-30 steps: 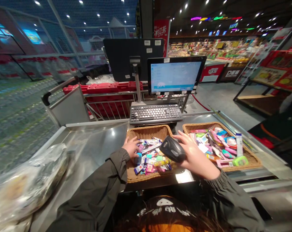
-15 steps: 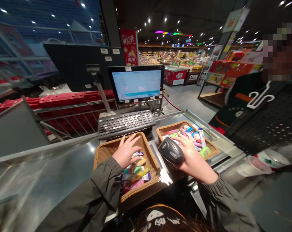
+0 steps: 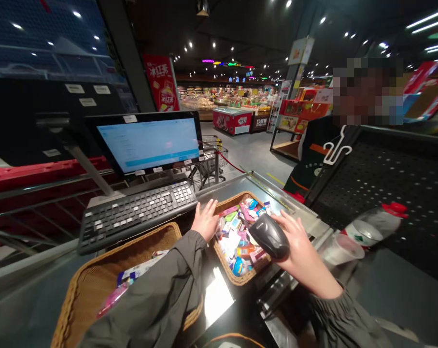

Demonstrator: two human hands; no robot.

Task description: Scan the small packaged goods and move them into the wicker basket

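Observation:
My left hand [image 3: 205,221] is at the left rim of the right wicker basket [image 3: 236,279], its fingers spread and nothing visible in them. That basket is full of small packaged goods [image 3: 236,232] in bright wrappers. My right hand [image 3: 301,256] holds a black barcode scanner [image 3: 268,237] above the basket's right side; part of the grip is hidden behind the scanner head. A second wicker basket [image 3: 84,275] stands nearer and to the left, with several wrapped items [image 3: 113,298] inside. My left sleeve covers part of it.
Behind the baskets are a keyboard [image 3: 139,208] and a lit monitor [image 3: 149,145] on the metal counter. To the right stand a plastic cup [image 3: 344,249] and a clear bottle with a red cap [image 3: 380,224]. Another person [image 3: 311,150] is beyond a black perforated panel [image 3: 396,193].
My left hand has moved from above the left basket to the right basket's rim. My right hand still holds the scanner. The whole view has turned to the right.

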